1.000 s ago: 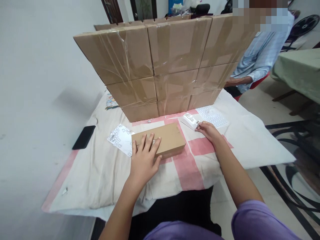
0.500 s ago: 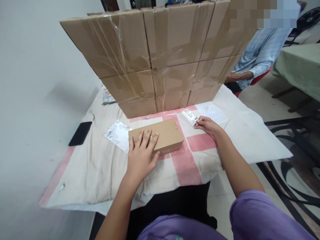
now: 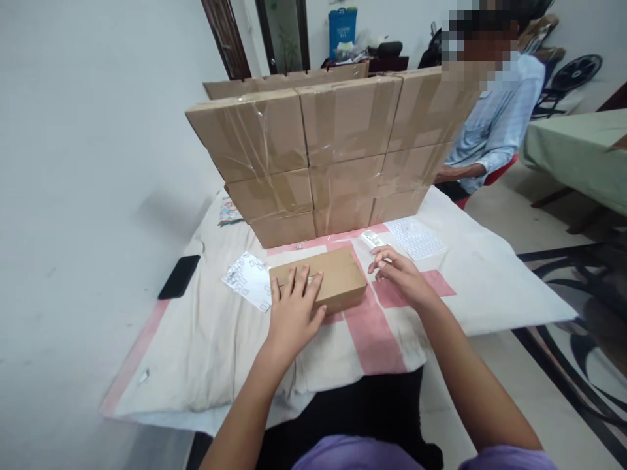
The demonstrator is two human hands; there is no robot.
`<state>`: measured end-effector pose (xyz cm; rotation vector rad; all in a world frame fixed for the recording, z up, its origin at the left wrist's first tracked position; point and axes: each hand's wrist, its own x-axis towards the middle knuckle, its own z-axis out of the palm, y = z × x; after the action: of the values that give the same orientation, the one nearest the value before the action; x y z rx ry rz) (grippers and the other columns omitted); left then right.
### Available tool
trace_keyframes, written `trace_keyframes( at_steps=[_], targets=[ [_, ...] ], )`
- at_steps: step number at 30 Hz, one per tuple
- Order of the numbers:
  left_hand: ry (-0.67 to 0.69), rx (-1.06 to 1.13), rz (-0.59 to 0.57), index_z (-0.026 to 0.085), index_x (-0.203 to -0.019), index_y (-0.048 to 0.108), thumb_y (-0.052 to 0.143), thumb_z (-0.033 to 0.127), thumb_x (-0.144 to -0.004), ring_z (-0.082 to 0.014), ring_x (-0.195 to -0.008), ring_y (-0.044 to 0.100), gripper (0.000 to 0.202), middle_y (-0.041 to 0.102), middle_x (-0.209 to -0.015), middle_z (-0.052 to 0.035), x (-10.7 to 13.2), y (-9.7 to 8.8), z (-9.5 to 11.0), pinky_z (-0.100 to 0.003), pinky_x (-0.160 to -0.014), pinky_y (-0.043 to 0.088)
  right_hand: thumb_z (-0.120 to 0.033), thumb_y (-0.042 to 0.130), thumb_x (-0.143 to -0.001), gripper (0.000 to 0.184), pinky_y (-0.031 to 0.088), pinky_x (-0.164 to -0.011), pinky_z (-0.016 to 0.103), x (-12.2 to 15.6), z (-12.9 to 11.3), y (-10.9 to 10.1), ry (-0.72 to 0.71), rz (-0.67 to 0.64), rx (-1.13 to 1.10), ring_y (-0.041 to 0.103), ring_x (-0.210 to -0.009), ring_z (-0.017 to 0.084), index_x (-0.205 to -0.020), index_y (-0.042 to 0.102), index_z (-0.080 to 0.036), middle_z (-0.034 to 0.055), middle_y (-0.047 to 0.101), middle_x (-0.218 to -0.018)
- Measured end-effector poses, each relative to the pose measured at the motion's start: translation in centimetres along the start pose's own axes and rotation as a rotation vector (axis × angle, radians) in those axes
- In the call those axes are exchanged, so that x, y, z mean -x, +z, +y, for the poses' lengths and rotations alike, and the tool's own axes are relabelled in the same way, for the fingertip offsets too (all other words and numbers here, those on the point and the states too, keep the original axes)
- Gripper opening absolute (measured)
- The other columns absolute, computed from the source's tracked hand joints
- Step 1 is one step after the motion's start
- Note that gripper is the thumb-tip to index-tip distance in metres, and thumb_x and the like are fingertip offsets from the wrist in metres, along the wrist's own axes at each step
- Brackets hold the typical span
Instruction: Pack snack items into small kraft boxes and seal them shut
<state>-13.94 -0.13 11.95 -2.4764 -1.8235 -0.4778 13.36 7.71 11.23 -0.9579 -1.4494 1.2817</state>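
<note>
My left hand (image 3: 295, 303) lies flat with spread fingers on top of a small closed cardboard box (image 3: 337, 271). To the right of that box, my right hand (image 3: 396, 273) hovers with loosely curled fingers apart and nothing in them. Just beyond its fingertips a white tape dispenser (image 3: 371, 239) rests on the cloth, partly hidden by the hand. A white sheet printed with grey squares (image 3: 245, 279) sticks out on the left side of the box. Another patterned sheet (image 3: 415, 237) lies beyond my right hand.
A wall of taped cardboard boxes (image 3: 343, 163) stands across the back of the cloth-covered table (image 3: 196, 365). A black phone (image 3: 179, 277) lies at the left edge, near the white wall. Behind the boxes on the right sits another person (image 3: 504, 124) in a light blue shirt.
My right hand has let go of the white tape dispenser and drawn back towards the box, fingers opening. My left hand stays on the box. The view has tilted up.
</note>
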Motion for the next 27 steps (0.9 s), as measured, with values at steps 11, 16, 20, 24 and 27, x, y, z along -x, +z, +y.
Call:
trace_keyframes(
  at_steps=[11,16,20,24,27],
  targets=[
    [-0.017,0.759,0.259,0.026,-0.123,0.067,0.070,0.036,-0.092,-0.0234,-0.111,0.062,0.033,0.066,-0.117,-0.0072,0.7,-5.7,1.7,-0.041,-0.100,0.049,-0.028,0.047,-0.103,0.012,0.045,-0.109,0.050,5.7,-6.8,8.4,-0.370,-0.219,0.486,0.046,-0.136,0.029,-0.105,0.058,-0.026,0.0122,0.049,-0.136],
    [0.009,0.978,0.227,0.022,-0.092,0.073,0.069,0.030,-0.092,-0.0180,-0.095,0.064,0.009,0.064,-0.097,-0.0040,1.7,-5.4,1.7,-0.032,-0.087,0.051,-0.030,0.047,-0.103,0.016,0.046,-0.111,0.050,7.1,-7.3,9.5,-0.320,-0.310,0.512,0.046,-0.137,0.029,-0.114,0.058,-0.027,0.0117,0.044,-0.146],
    [0.062,0.660,0.539,0.022,-0.091,0.073,0.067,0.021,-0.094,-0.0155,-0.085,0.061,0.007,0.063,-0.088,-0.0023,2.9,-4.4,2.3,-0.032,-0.079,0.046,-0.035,0.051,-0.101,0.022,0.055,-0.097,0.041,7.1,-5.9,10.7,-0.171,-0.199,0.285,0.056,-0.123,0.025,-0.120,0.060,-0.028,0.0101,0.048,-0.142],
    [0.216,0.301,0.756,0.021,-0.095,0.070,0.068,0.009,-0.089,-0.0155,-0.079,0.061,0.013,0.068,-0.086,-0.0026,4.7,-3.6,2.3,-0.035,-0.077,0.041,-0.037,0.059,-0.097,0.022,0.054,-0.072,0.030,7.3,-4.2,11.7,-0.048,-0.179,-0.078,0.061,-0.086,0.014,-0.113,0.071,-0.028,0.0074,0.052,-0.137],
    [0.367,0.161,0.800,0.020,-0.099,0.069,0.070,0.005,-0.085,-0.0159,-0.076,0.063,0.020,0.071,-0.082,-0.0021,5.8,-3.8,1.9,-0.035,-0.077,0.040,-0.037,0.064,-0.095,0.021,0.045,-0.058,0.025,7.9,-4.1,12.0,0.031,-0.181,-0.208,0.056,-0.073,0.009,-0.108,0.076,-0.027,0.0078,0.051,-0.144]
  ],
)
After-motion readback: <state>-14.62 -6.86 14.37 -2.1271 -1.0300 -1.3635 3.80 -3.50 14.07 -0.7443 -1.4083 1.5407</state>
